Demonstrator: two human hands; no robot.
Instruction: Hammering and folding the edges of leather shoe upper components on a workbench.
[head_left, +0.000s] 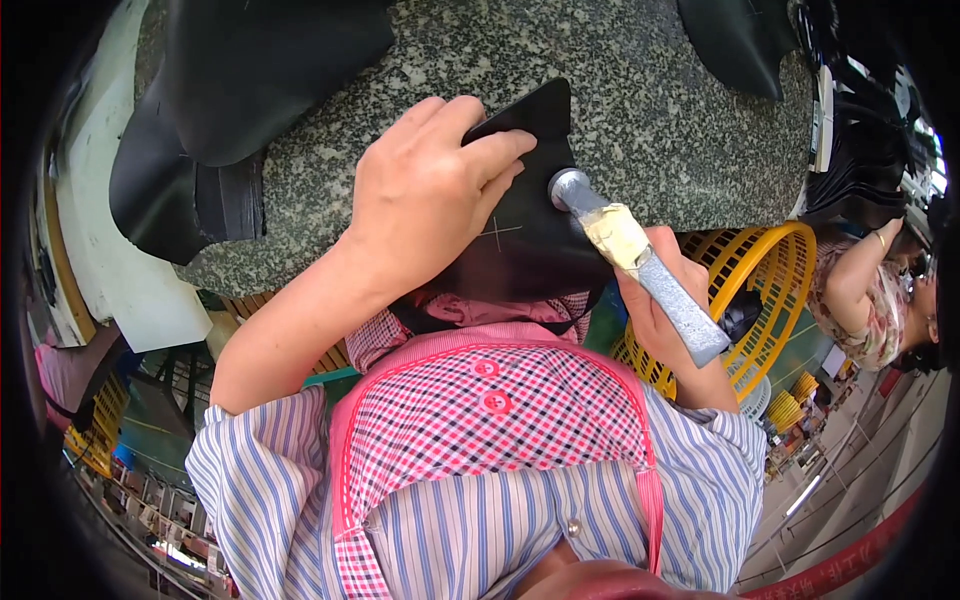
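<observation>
The speckled table carries the black sheet at its near edge. The left hand lays its fingers there, pinching or not I cannot tell; the right hand grips the hammer. Pounding seems underway; the next blow calls for steadiness.

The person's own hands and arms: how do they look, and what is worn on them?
The left hand wears no glove, and no ring or watch shows on it. The right hand is also ungloved, though partly hidden. The left sleeve and right sleeve are loose, with blue and white stripes, leaving the left forearm bare.
</observation>
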